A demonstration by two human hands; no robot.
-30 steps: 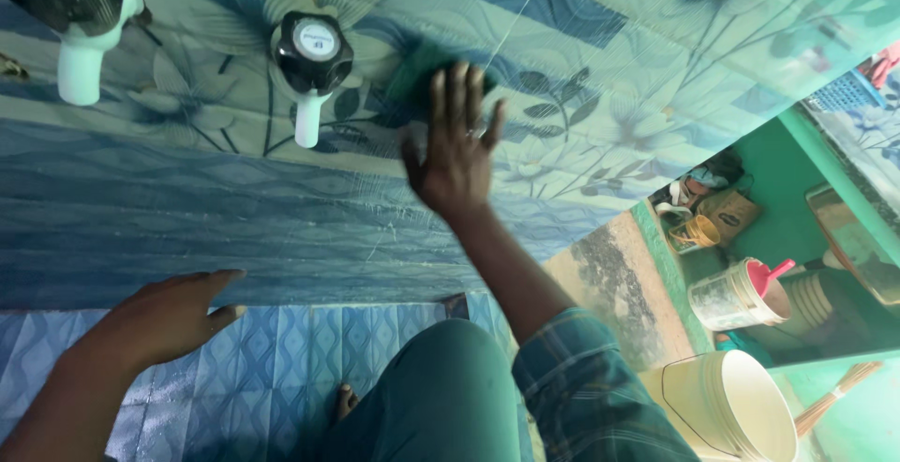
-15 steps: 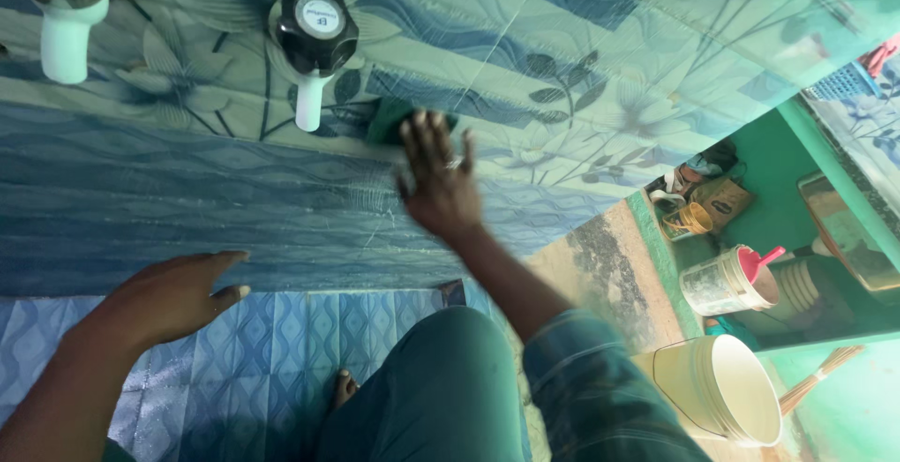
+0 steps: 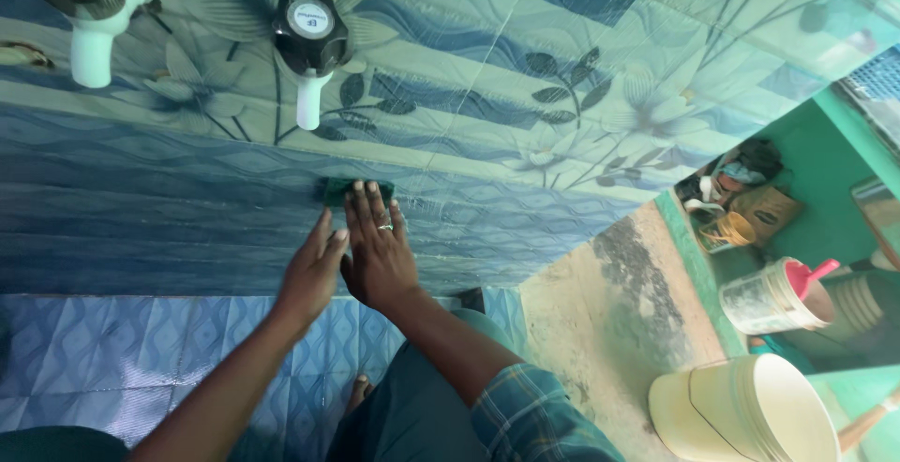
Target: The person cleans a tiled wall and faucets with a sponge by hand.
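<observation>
My right hand [image 3: 378,250] lies flat against the blue patterned wall tiles [image 3: 169,209], pressing a green scrub pad [image 3: 337,189] under its fingertips; a ring shows on one finger. My left hand [image 3: 312,273] sits right beside it, fingers together, touching the right hand and the wall just below the pad. Above them a white tap with a black knob [image 3: 310,36] sticks out of the floral tile band [image 3: 562,59]. A second white tap [image 3: 89,12] is at the upper left.
Blue diamond floor tiles [image 3: 141,350] lie below, with my bare foot [image 3: 360,391] and green-clad knee [image 3: 412,415]. At the right are a cream bucket [image 3: 750,410], a white tub with a pink scoop [image 3: 778,295], a bare concrete floor patch [image 3: 609,293] and green walls.
My right hand slid the green pad down and left from the floral band onto the blue wavy tiles. My left hand moved right from the lower wall and joined it.
</observation>
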